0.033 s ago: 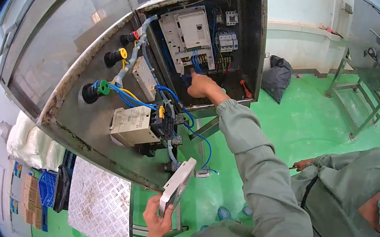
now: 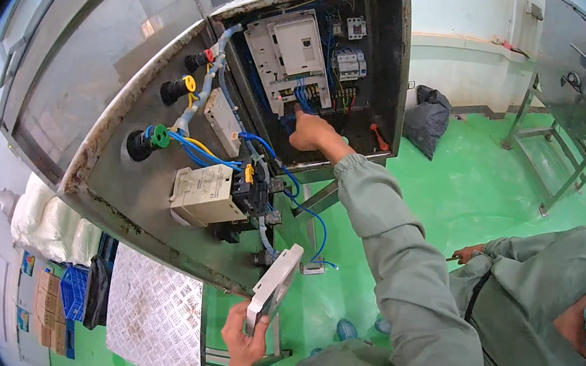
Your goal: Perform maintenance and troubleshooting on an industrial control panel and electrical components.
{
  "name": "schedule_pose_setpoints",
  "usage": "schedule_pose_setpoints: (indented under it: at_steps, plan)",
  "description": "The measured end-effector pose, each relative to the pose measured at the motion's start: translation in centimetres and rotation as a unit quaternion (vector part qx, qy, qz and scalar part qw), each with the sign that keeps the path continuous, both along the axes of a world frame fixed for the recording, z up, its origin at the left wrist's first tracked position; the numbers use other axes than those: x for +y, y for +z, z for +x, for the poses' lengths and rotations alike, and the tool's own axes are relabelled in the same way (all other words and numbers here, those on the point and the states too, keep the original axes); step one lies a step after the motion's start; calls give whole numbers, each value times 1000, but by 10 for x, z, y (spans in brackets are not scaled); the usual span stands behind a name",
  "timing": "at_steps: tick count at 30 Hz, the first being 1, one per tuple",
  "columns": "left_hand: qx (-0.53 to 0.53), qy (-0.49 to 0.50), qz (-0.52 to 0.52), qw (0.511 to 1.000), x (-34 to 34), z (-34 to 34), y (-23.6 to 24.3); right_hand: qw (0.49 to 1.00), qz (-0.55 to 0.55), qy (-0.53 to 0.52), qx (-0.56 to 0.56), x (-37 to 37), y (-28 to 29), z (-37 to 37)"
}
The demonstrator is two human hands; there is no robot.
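Observation:
My left hand point(image 2: 243, 336) grips a white rectangular plastic module point(image 2: 274, 284) at the lower middle. My right hand point(image 2: 314, 132) reaches into the open cabinet point(image 2: 399, 78), its fingertips at the blue wires point(image 2: 303, 95) under a white electrical unit point(image 2: 296, 46); what they hold, if anything, is hidden. Breakers point(image 2: 350, 65) sit beside that unit. An orange-handled tool point(image 2: 380, 141) lies at the cabinet's lower right. The open door point(image 2: 108, 181) carries red, yellow and green switch bodies point(image 2: 158, 136), beige relay boxes point(image 2: 200, 193) and bundled wiring, with a loose blue cable hanging below.
A co-worker point(image 2: 528, 310) crouches at the right. A steel housing on a stand point(image 2: 579, 58) and a black bag point(image 2: 427, 123) are near the back wall. A checker-plate surface point(image 2: 150, 312), white sacks point(image 2: 51, 218), blue crates point(image 2: 71, 291) and cardboard boxes point(image 2: 44, 306) are at lower left, on green floor.

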State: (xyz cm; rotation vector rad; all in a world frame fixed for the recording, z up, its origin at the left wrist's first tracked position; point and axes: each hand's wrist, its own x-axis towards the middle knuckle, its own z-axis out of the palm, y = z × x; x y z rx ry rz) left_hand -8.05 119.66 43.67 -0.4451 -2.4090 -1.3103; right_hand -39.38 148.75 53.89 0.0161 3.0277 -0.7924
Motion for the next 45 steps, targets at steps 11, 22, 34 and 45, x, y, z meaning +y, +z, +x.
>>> schedule_pose_setpoints:
  at_steps: [11,22,34,45]
  plan:
    - [-1,2,-17,1000,-2,0,-1,999,-33,3,36,7,-3,14]
    - [-15,-6,17,1000,-2,0,-5,996,-30,-6,81,13,-10,25]
    - [-17,-3,-6,1000,0,-1,-2,996,-49,-6,72,20,-23,19]
    - [-13,15,-12,1000,0,1,-3,982,-126,-24,139,13,-6,35]
